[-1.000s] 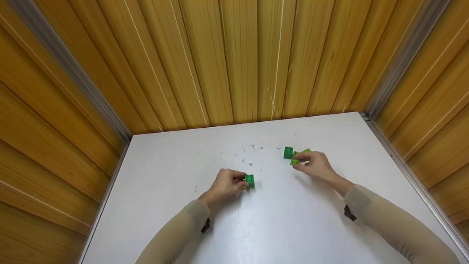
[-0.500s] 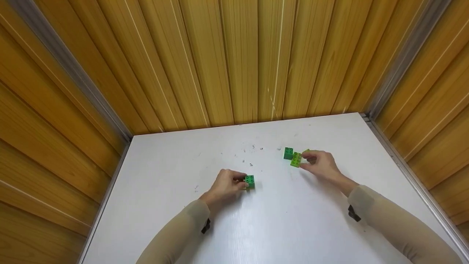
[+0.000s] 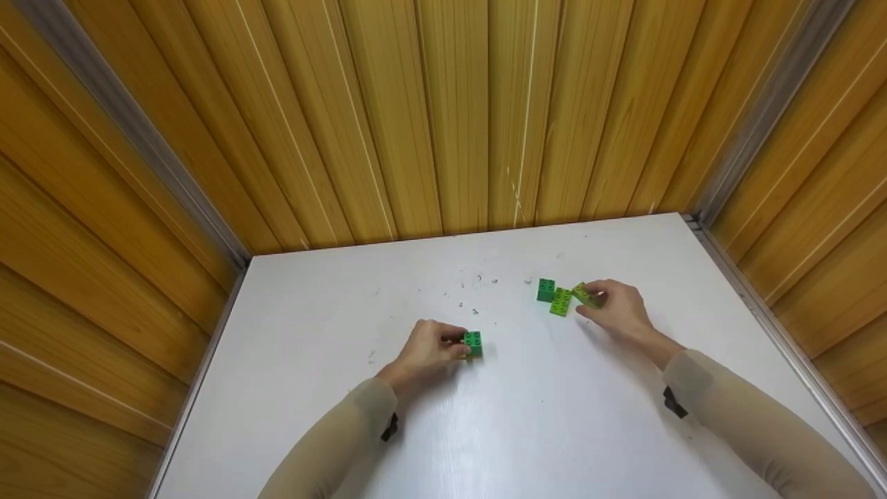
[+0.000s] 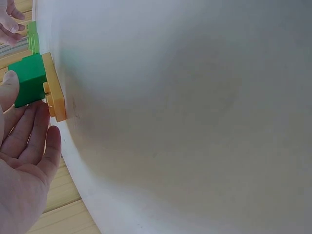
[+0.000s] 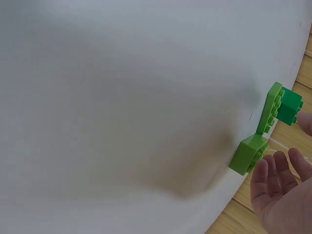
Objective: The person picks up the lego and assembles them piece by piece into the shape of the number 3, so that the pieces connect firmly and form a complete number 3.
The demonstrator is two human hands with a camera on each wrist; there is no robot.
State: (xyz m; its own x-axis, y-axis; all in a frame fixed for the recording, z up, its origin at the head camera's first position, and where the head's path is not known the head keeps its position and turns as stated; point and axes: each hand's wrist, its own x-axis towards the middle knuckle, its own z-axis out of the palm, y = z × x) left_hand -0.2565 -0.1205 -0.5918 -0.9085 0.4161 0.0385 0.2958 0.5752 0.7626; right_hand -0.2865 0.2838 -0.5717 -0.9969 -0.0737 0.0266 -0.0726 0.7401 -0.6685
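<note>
My left hand holds a dark green brick between thumb and fingers, near the table's middle. Under that brick sits a flat orange brick, jutting out past it with studs showing in the left wrist view. On the right, my right hand hovers by a lime green brick, thumb and fingers spread on either side of it. In the right wrist view the fingertips lie right at the studs of this lime brick. Beside it are a flat lime brick and another dark green brick.
The bricks rest on a white table with small dark marks on its surface. Wood-patterned panels rise behind and at both sides, with grey metal strips along the corners.
My right hand has moved right, from the flat lime brick to the lime brick beside it, leaving the flat one uncovered. The left hand and its bricks have stayed in place.
</note>
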